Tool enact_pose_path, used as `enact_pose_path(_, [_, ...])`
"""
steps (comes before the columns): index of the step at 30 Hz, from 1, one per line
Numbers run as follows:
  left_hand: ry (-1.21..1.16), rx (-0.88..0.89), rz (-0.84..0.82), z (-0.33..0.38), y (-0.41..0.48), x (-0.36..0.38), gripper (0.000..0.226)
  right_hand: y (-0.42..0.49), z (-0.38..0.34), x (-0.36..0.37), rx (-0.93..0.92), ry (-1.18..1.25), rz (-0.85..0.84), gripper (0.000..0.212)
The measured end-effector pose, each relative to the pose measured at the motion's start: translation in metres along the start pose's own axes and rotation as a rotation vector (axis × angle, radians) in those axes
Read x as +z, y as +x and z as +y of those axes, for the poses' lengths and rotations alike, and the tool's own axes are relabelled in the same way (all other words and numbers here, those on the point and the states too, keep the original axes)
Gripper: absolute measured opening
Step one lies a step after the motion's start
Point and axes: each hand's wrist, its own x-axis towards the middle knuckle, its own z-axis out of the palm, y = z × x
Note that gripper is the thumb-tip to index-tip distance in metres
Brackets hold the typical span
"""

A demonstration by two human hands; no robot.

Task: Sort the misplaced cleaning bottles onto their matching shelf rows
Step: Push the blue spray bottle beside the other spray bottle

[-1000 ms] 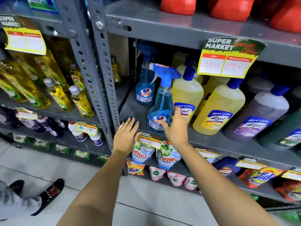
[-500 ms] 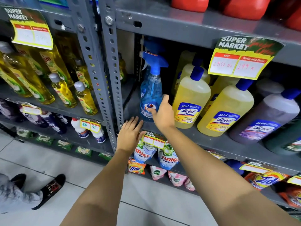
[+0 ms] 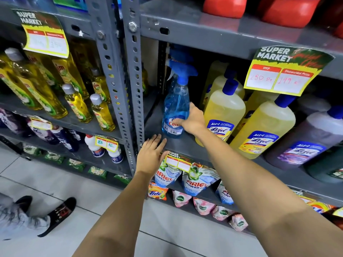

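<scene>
A clear blue spray bottle (image 3: 176, 101) with a blue trigger head stands upright at the left end of the grey middle shelf (image 3: 185, 147). My right hand (image 3: 193, 119) wraps its lower part, fingers across the label. A second blue spray bottle (image 3: 179, 53) stands right behind it, mostly hidden. To the right are yellow floor-cleaner bottles (image 3: 224, 108) with blue caps, then a purple one (image 3: 311, 138). My left hand (image 3: 151, 156) lies flat and open on the shelf's front edge, just left of and below the spray bottle.
A perforated grey upright (image 3: 133, 89) splits the racks; yellow dish-liquid bottles (image 3: 78, 104) fill the left rack. A price card (image 3: 284, 71) hangs above the cleaners. Detergent pouches (image 3: 196, 180) sit below, red jugs (image 3: 224, 4) above. A person's shoe (image 3: 59, 214) is on the floor at left.
My right hand has slid the front spray bottle left and back, into line with the one behind it. My left hand has stayed on the shelf edge.
</scene>
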Motion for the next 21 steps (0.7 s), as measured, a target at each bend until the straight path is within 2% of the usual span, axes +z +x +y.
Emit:
enact_pose_path(4, [-0.005,0.001,0.013,0.001,0.000,0.000,0.052,-0.004,-0.005,0.007,-0.018,-0.029,0.025,0.061])
enact_pose_path(8, [-0.005,-0.001,0.000,0.001,0.000,-0.003,0.053,-0.002,-0.009,0.008,-0.045,-0.047,-0.039,0.061])
enact_pose_path(15, [-0.033,-0.007,-0.014,0.002,0.000,-0.005,0.054,0.000,-0.013,0.009,-0.003,-0.113,-0.015,0.070])
enact_pose_path(21, [-0.027,-0.011,-0.028,0.002,0.001,-0.006,0.055,-0.002,-0.011,0.010,0.000,-0.093,-0.007,0.068])
